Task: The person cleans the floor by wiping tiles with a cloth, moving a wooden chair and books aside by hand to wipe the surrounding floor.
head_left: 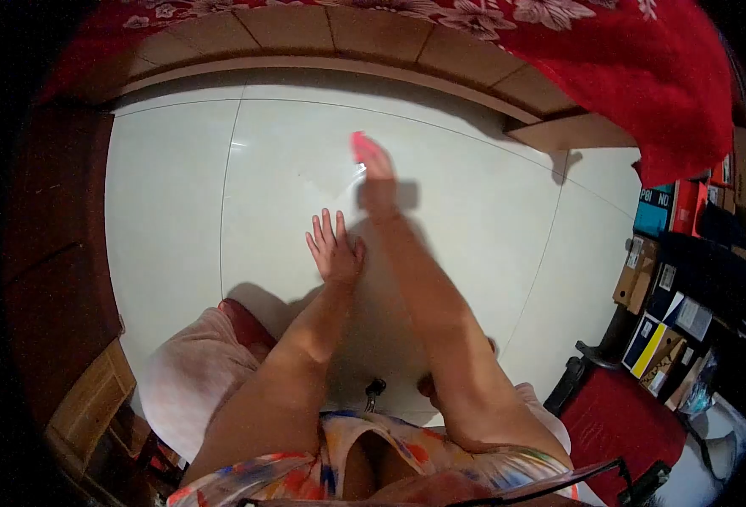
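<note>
My left hand (336,253) lies flat on the pale tiled floor (288,144) with its fingers spread and nothing in it. Further forward and a little to the right, my right hand (379,173) is blurred, its fingers closed around a bright pink object (360,147). Beside that hand a thin whitish streak shows near the floor; I cannot make out what it is.
A bed base (373,72) with a red floral cloth (677,93) spans the far side. Brown furniture (64,194) stands at the left. Stacked boxes (635,270) and a red chair seat (618,422) are at the right. Pink fabric (191,372) shows at lower left.
</note>
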Tool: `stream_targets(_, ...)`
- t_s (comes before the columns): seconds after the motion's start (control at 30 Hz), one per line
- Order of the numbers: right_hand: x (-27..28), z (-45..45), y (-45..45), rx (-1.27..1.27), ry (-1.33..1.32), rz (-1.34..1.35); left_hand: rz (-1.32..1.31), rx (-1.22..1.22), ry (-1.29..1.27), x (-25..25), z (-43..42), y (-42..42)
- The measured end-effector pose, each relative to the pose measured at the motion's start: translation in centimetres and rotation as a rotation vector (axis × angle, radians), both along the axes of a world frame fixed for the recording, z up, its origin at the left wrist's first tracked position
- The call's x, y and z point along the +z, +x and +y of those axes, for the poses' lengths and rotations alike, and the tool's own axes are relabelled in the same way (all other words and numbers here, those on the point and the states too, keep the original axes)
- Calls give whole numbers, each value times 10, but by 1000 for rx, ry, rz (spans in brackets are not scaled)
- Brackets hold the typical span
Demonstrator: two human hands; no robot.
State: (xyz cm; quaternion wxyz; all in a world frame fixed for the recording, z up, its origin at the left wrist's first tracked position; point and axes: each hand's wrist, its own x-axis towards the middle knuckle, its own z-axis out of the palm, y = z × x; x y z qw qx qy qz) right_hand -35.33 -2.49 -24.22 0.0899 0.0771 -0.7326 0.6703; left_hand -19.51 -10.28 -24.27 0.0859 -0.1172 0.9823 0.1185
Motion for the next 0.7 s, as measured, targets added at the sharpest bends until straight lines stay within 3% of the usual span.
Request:
stream_targets(0.1,12,94,11,-226,120,-155,5,18,4,5,4,-2)
stream_targets(0.13,-15,134,16,-322,351,-64,29,12,0,4,5,-2)
stream_targets(0.17,-16,157,19,-362,-531,-208,51,7,-6,2,3,1)
stream_targets(0.2,-5,185,28,-509,196,-108,74,3,-10,1,2,1)
stream_targets(0.23,3,211,37,-569,-97,-189,78,6,-18,-1,3,2)
stream_targets(0.3,-18,264,58,-705,32,-99,84,13,-33,-4,3,2)
stream_targets(0.33,-10,283,71,-744,-195,-156,94,9,-36,-4,3,2)
stream_targets(0.37,-9,302,85,-776,155,-139,103,6,-39,-4,3,3)
stream_targets(0.4,-13,322,93,-886,-446,-172,113,2,-42,-5,3,3)
stream_targets(0.47,-53,361,126,-940,-180,-121,115,-5,-54,-6,2,3)
stream_targets(0.57,-29,333,138,-1061,-282,-152,108,-5,-56,-8,2,4)
stream_targets(0.67,-43,312,144,-1005,174,-191,102,-1,-54,-12,2,4)
stream_targets(0.7,-36,296,138,-998,87,-210,103,2,-52,-13,2,4)
